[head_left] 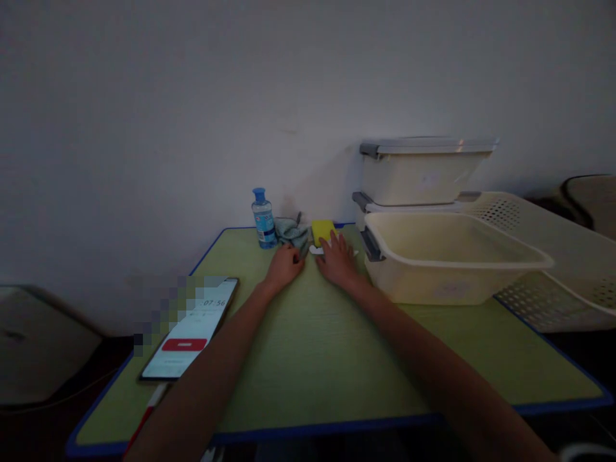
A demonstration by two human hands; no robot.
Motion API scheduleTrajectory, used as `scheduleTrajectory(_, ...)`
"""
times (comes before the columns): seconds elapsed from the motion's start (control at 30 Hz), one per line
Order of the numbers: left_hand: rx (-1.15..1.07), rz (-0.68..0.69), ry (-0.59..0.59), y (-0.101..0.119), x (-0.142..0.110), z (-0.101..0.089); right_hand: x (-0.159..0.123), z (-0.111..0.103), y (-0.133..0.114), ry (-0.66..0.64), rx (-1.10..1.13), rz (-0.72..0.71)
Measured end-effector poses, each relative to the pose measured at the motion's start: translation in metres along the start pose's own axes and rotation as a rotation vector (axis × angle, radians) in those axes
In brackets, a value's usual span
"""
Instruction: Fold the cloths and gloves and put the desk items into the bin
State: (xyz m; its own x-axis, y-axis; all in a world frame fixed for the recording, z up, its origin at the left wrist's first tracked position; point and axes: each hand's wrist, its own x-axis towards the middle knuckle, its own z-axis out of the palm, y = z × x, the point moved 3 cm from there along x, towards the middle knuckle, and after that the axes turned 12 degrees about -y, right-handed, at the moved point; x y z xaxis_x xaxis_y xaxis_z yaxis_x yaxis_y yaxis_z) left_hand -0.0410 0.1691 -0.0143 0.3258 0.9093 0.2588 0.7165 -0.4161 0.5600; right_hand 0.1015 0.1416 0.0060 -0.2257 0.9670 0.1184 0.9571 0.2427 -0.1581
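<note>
A person's two bare hands reach across a green, blue-edged table [317, 359] toward its far edge, where a grey-green cloth [291, 230] lies crumpled and a yellow sponge [322, 230] sits just to its right. The left hand [285, 266], fingers curled inward, meets the near side of the cloth; whether it grips the fabric cannot be told from here. The right hand [338, 262] is open, palm down with fingers spread, its fingertips at the near side of the sponge and over a flat white item [316, 250] too small to make out; it has hold of nothing that can be seen. Left of the cloth, a blue-capped bottle [264, 221] of clear blue stands upright near the far left corner. A phone [185, 337], its lit screen showing a red button, lies along the left edge, a red-and-white cable [153, 399] at its near end. Toward the far right corner, an open cream bin [452, 282] stands before a lidded box [423, 176] stacked high, with a perforated white basket [553, 234] tilted beside the right edge.
</note>
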Motion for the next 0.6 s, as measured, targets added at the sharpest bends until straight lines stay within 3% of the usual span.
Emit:
scheduleTrajectory(0.2,-0.336,-0.098,0.073,-0.005,0.003,-0.003,0.0,0.005,0.012,0.028,-0.01,0.0)
scheduleTrajectory(0.4,-0.84,-0.189,0.148,0.0,0.005,-0.01,0.0,0.005,0.013,0.051,-0.008,0.003)
scheduleTrajectory(0.6,-1.259,-0.126,0.099,0.021,-0.006,-0.041,0.001,0.008,0.014,0.063,0.021,-0.008)
